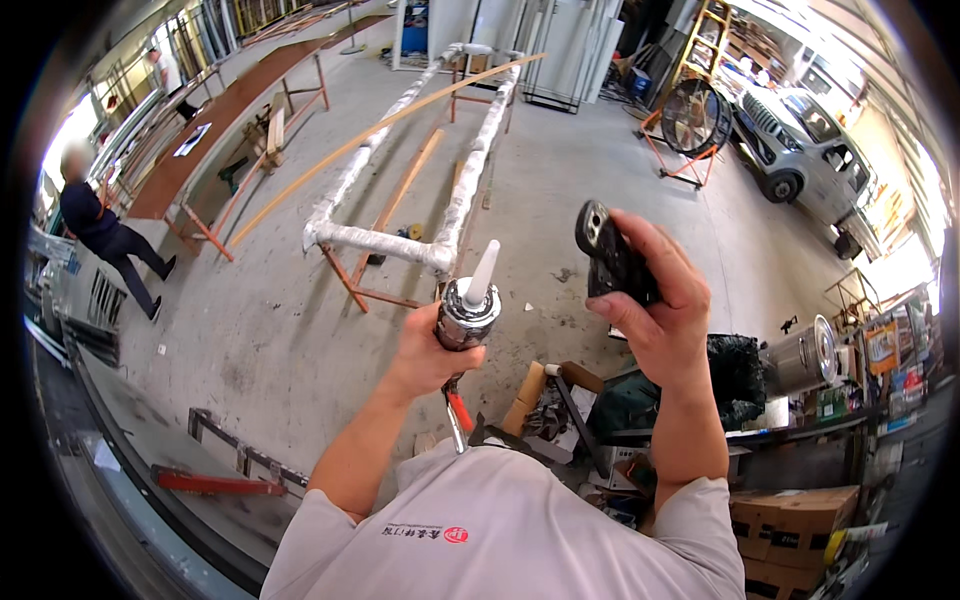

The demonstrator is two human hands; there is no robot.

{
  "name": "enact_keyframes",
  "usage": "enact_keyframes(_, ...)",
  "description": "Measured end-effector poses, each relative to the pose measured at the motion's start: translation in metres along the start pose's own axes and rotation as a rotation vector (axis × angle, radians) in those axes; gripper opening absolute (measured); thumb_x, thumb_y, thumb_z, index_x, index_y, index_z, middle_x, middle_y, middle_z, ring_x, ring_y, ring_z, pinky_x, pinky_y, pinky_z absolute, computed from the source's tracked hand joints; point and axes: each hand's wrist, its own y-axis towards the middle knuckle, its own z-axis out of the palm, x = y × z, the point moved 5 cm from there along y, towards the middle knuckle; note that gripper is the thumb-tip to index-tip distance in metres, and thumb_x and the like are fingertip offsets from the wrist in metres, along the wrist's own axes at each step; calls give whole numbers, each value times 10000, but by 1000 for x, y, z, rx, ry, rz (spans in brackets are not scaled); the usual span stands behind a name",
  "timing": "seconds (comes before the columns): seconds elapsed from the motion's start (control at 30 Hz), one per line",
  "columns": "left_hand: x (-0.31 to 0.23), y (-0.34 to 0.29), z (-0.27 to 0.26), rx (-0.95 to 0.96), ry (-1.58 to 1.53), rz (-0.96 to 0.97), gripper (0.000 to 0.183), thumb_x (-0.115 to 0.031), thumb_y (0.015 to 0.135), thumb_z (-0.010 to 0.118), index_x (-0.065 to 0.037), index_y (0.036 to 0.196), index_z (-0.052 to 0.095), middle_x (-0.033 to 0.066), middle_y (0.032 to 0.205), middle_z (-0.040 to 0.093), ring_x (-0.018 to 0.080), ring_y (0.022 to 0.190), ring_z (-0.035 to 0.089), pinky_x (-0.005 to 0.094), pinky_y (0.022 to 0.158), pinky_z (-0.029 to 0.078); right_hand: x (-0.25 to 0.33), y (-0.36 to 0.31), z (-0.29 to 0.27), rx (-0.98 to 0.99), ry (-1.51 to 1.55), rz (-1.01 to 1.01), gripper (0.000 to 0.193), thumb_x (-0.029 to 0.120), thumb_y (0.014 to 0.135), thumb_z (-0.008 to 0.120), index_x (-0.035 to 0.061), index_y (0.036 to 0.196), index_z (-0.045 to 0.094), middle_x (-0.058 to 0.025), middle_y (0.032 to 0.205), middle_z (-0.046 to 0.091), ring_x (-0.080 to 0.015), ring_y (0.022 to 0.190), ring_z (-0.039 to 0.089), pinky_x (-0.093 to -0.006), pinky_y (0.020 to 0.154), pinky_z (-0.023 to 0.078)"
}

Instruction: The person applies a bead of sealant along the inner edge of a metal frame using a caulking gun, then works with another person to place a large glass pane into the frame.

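Observation:
My left hand (425, 352) is wrapped around a caulking gun (468, 325) in front of my chest. Its white tapered nozzle (484, 275) points up and away from me, and smears cover the tube's end. A metal rod and a red part of the gun hang below the hand. Off to the right, my right hand (672, 305) pinches a black rounded object (612, 262) between thumb and fingers. Small holes show at its upper end; its exact kind I cannot make out. The two hands are apart.
Ahead stands a long frame wrapped in white film (385, 242) on orange trestles (350, 285), with a wooden strip (380, 125) across it. A person (95, 225) stands at left by a brown table (165, 185). A fan (697, 118) and vehicle (808, 140) are at right; boxes (795, 525) lie nearby.

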Motion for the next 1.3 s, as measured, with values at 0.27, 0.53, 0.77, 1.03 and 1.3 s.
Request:
enact_keyframes(0.27, 0, -7, -6, 62, -27, -40, 291, -10, 722, 794, -16, 968, 640, -52, 800, 588, 42, 726, 494, 239, 642, 451, 39, 25, 40, 250, -87, -57, 559, 199, 744, 837, 8, 1212, 599, -138, 927, 596, -308, 777, 621, -372, 687, 515)
enact_keyframes(0.53, -9, -14, -6, -21, 43, 20, 194, -11, 707, 762, -42, 832, 616, -51, 717, 580, 43, 667, 499, 246, 587, 446, 45, 27, 50, 250, -113, -123, 558, 179, 723, 843, 5, 1196, 603, -133, 923, 601, -306, 739, 616, -379, 657, 516)
enact_keyframes(0.77, -13, -18, -4, 6, 31, 50, 279, -26, 723, 774, -13, 969, 644, -49, 762, 568, 40, 680, 467, 227, 592, 422, 47, 27, 52, 244, -110, -166, 563, 211, 701, 853, -17, 1165, 632, -111, 862, 595, -248, 680, 589, -328, 610, 477)
enact_keyframes(1.03, -9, -18, -5, -7, 95, 38, 248, -19, 710, 763, -21, 922, 636, -50, 725, 559, 41, 656, 472, 236, 577, 423, 47, 25, 53, 253, -82, -191, 526, 239, 712, 847, -10, 1129, 643, -109, 815, 571, -263, 643, 562, -346, 574, 462)
enact_keyframes(1.3, -1, -15, -6, 3, 108, 42, 269, -43, 701, 772, -19, 935, 643, -38, 726, 564, 46, 658, 476, 235, 580, 427, 46, 24, 53, 256, -66, -145, 501, 237, 718, 837, -4, 1111, 641, -114, 817, 577, -276, 665, 572, -358, 588, 471)
